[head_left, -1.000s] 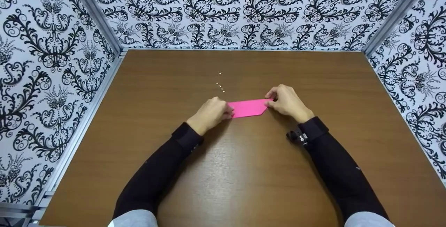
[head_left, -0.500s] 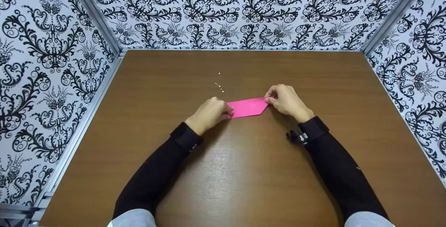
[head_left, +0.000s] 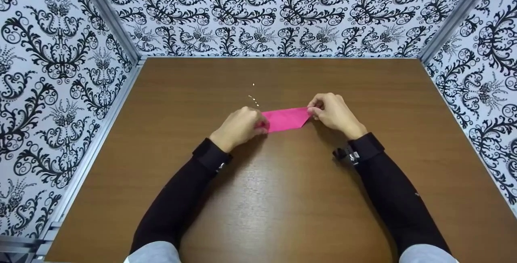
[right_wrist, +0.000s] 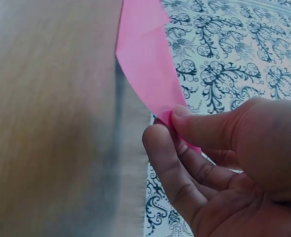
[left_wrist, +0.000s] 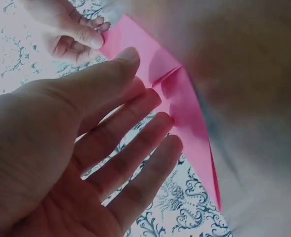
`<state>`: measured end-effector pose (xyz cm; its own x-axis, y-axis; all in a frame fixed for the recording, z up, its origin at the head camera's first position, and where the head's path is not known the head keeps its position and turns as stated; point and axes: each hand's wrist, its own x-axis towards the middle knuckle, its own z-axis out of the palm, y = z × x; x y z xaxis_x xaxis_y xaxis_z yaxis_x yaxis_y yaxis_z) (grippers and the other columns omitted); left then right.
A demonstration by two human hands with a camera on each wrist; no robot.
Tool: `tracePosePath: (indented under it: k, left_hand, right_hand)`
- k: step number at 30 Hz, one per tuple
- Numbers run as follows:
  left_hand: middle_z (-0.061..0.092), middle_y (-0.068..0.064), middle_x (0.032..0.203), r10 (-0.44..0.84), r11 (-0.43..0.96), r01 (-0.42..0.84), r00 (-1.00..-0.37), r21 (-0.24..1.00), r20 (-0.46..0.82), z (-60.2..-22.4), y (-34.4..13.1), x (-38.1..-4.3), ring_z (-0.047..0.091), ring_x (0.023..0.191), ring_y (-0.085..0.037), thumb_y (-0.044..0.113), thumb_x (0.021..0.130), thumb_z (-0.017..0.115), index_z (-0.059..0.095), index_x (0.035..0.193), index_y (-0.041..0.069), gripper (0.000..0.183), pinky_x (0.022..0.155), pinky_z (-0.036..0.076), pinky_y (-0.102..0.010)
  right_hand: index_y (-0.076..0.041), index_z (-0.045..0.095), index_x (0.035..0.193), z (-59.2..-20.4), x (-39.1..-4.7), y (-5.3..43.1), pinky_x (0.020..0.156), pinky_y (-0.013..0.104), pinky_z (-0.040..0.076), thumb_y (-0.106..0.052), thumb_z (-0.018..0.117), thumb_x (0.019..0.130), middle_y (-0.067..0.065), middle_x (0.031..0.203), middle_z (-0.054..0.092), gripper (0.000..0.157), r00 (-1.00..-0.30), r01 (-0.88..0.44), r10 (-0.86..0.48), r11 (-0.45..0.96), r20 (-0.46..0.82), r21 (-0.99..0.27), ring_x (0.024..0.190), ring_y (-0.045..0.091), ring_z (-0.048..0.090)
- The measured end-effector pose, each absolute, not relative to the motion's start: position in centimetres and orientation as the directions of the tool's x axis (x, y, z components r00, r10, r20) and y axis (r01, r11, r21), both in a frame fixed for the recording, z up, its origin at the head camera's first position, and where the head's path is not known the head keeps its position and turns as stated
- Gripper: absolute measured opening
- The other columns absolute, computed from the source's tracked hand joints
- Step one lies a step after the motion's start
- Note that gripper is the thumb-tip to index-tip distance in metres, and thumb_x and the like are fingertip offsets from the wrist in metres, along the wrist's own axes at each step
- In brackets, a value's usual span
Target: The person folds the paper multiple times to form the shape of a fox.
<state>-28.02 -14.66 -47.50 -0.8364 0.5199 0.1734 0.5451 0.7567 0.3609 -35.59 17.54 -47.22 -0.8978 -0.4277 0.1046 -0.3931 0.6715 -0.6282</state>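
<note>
Right hand (head_left: 334, 112): thumb and fingertips pinch 1 pointed end of the folded pink paper (head_left: 285, 120). Left hand (head_left: 239, 125): thumb and fingers grip the opposite end. The paper — stretched between the 2 hands — is over the brown wood-grain table (head_left: 258, 202); white specks (head_left: 257, 105) lie just beyond.

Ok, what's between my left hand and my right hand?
In the head view, folded pink paper spans the stretch from the left hand to the right hand.
</note>
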Motion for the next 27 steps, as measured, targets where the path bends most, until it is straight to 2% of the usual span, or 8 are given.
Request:
tracePosePath:
  k: [2, 5, 10, 15, 18, 21, 24, 27]
  left_hand:
    - [0.090, -0.005, 0.106, 0.493, 0.769, 0.537, -0.844, 0.347, 0.212, -47.0, -14.8, -28.1, 0.084, 0.098, -0.025, 0.019, 0.104, 0.090, 0.092, 0.112, 0.012, 0.011, 0.090, 0.072, -0.045]
    - [0.088, -0.007, 0.112, 0.459, 0.794, 0.528, -0.845, 0.300, 0.275, -46.3, -14.8, -28.2, 0.085, 0.106, -0.029, 0.020, 0.103, 0.092, 0.091, 0.116, 0.012, 0.015, 0.095, 0.073, -0.047]
    - [0.083, -0.005, 0.117, 0.423, 0.816, 0.527, -0.825, 0.237, 0.375, -45.4, -14.6, -28.3, 0.081, 0.114, -0.030, 0.025, 0.100, 0.096, 0.087, 0.122, 0.012, 0.027, 0.094, 0.073, -0.048]
    - [0.080, -0.008, 0.130, 0.421, 0.807, 0.553, -0.784, 0.206, 0.457, -45.0, -13.8, -28.7, 0.075, 0.122, -0.033, 0.025, 0.098, 0.098, 0.082, 0.141, 0.012, 0.048, 0.100, 0.071, -0.047]
    - [0.080, -0.011, 0.136, 0.429, 0.797, 0.570, -0.768, 0.200, 0.475, -44.9, -13.3, -29.1, 0.074, 0.126, -0.034, 0.023, 0.099, 0.097, 0.079, 0.148, 0.011, 0.054, 0.107, 0.069, -0.044]
    - [0.081, -0.011, 0.137, 0.432, 0.797, 0.570, -0.770, 0.201, 0.470, -44.8, -12.8, -29.4, 0.075, 0.125, -0.034, 0.024, 0.100, 0.096, 0.077, 0.150, 0.010, 0.055, 0.109, 0.067, -0.043]
    - [0.081, -0.012, 0.136, 0.428, 0.795, 0.565, -0.780, 0.219, 0.457, -44.8, -12.4, -29.6, 0.077, 0.124, -0.034, 0.023, 0.101, 0.095, 0.078, 0.148, 0.009, 0.053, 0.118, 0.064, -0.045]
    - [0.083, -0.011, 0.132, 0.420, 0.790, 0.561, -0.789, 0.246, 0.448, -44.8, -12.2, -29.6, 0.080, 0.122, -0.033, 0.021, 0.102, 0.093, 0.081, 0.143, 0.009, 0.045, 0.116, 0.066, -0.047]
  right_hand:
    - [-0.005, 0.086, 0.116, -46.9, -35.7, 17.6, 0.072, 0.016, 0.055, -0.016, 0.082, 0.111, 0.015, 0.101, 0.088, 0.013, -0.902, -0.386, -0.419, 0.667, 0.107, -0.637, 0.084, 0.033, 0.085]
    - [-0.006, 0.086, 0.116, -46.4, -35.7, 17.7, 0.072, 0.017, 0.056, -0.017, 0.081, 0.111, 0.014, 0.103, 0.088, 0.013, -0.906, -0.380, -0.406, 0.663, 0.117, -0.645, 0.085, 0.031, 0.084]
    - [-0.008, 0.086, 0.115, -45.5, -35.3, 17.7, 0.068, 0.018, 0.057, -0.018, 0.081, 0.112, 0.012, 0.101, 0.087, 0.011, -0.908, -0.389, -0.389, 0.646, 0.155, -0.657, 0.083, 0.029, 0.080]
    - [-0.007, 0.086, 0.115, -44.6, -34.8, 17.4, 0.068, 0.015, 0.058, -0.017, 0.081, 0.112, 0.013, 0.100, 0.087, 0.012, -0.902, -0.406, -0.388, 0.613, 0.189, -0.678, 0.089, 0.038, 0.082]
    - [-0.007, 0.086, 0.115, -44.2, -34.4, 17.2, 0.068, 0.014, 0.057, -0.017, 0.080, 0.112, 0.014, 0.101, 0.087, 0.012, -0.897, -0.418, -0.390, 0.601, 0.207, -0.682, 0.090, 0.039, 0.082]
    - [-0.007, 0.086, 0.116, -43.9, -34.1, 17.1, 0.068, 0.014, 0.055, -0.017, 0.080, 0.112, 0.015, 0.101, 0.087, 0.012, -0.892, -0.432, -0.390, 0.592, 0.227, -0.680, 0.090, 0.038, 0.082]
    - [-0.007, 0.086, 0.116, -43.6, -33.8, 17.0, 0.068, 0.013, 0.053, -0.016, 0.081, 0.112, 0.014, 0.101, 0.087, 0.012, -0.885, -0.450, -0.392, 0.583, 0.251, -0.677, 0.090, 0.037, 0.083]
    - [-0.007, 0.086, 0.115, -43.4, -33.4, 16.9, 0.068, 0.013, 0.052, -0.015, 0.082, 0.111, 0.012, 0.100, 0.087, 0.011, -0.877, -0.469, -0.395, 0.572, 0.275, -0.673, 0.090, 0.034, 0.083]
